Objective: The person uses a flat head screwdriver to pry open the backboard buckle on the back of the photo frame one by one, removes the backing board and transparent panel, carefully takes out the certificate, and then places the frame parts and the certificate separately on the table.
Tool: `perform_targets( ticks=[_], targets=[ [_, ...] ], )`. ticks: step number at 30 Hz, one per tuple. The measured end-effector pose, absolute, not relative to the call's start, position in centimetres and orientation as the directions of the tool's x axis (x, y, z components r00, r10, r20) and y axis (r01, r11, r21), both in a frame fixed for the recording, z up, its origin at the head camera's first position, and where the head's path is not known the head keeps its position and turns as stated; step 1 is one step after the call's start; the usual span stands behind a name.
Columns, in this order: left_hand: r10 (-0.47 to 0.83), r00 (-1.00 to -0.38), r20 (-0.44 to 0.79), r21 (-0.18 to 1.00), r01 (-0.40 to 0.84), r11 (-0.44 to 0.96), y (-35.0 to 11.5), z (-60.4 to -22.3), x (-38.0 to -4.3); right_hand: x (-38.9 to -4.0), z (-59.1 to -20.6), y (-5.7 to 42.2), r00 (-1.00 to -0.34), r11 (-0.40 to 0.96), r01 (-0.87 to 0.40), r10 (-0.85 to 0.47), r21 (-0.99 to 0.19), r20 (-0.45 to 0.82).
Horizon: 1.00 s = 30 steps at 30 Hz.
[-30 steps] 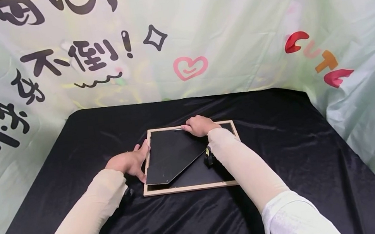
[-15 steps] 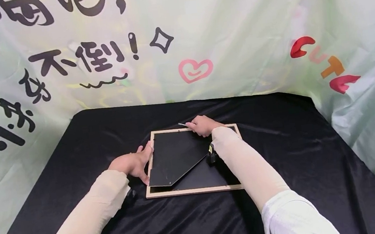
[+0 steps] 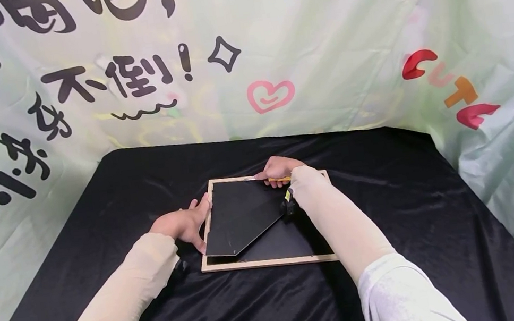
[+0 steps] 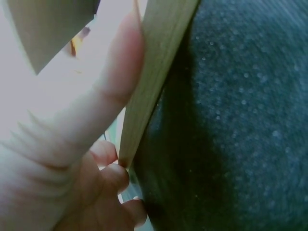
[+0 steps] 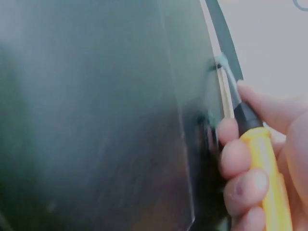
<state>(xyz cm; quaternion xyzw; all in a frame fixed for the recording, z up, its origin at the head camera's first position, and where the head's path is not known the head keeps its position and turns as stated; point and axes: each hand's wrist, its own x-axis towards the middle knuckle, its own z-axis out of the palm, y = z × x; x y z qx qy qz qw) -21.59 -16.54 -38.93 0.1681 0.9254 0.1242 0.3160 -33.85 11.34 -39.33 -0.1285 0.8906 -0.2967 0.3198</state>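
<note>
A wooden picture frame (image 3: 269, 262) lies face down on the black cloth, showing its black backing. A black easel leg (image 3: 244, 213) with an angled end covers the left part of the back. My left hand (image 3: 180, 226) is spread against the frame's left side; the left wrist view shows its thumb (image 4: 120, 62) along the wooden edge and the other fingertips bent beside it. At the far edge, my right hand (image 3: 281, 168) grips a screwdriver (image 5: 264, 168) with a yellow handle and black collar. Its metal tip meets the frame's inner edge, by a small dark tab.
Black cloth (image 3: 386, 193) covers the table and lies in folds near the front. A pale printed curtain (image 3: 321, 56) with lettering and a pink heart hangs behind and at both sides.
The screwdriver tip showed raised beyond the far edge half a second ago; now it is back down on that edge, with the yellow handle visible. The left hand keeps its place on the frame.
</note>
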Motion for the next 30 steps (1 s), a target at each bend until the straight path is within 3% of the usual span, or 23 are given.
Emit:
perform_targets(
  ticks=[10, 18, 23, 30],
  targets=[
    [0.361, -0.757, -0.545, 0.310, 0.219, 0.925, -16.5, -38.9, -21.5, -33.9, -38.8, 10.8, -0.735, 0.825, -0.151, -0.462, -0.545, -0.496],
    [0.390, -0.743, -0.544, 0.321, 0.246, 0.915, -16.2, -39.1, -21.4, -34.2, -40.4, 11.4, -0.838, 0.763, -0.028, -0.371, -0.646, -0.401],
    [0.399, -0.734, -0.549, 0.312, 0.263, 0.913, -16.1, -39.3, -21.4, -33.7, -40.3, 11.8, -0.804, 0.747, 0.014, -0.387, -0.665, -0.451],
    [0.388, -0.733, -0.559, 0.310, 0.249, 0.918, -16.4, -39.0, -21.6, -33.9, -39.7, 11.1, -0.769, 0.791, -0.140, -0.466, -0.596, -0.438]
  ],
)
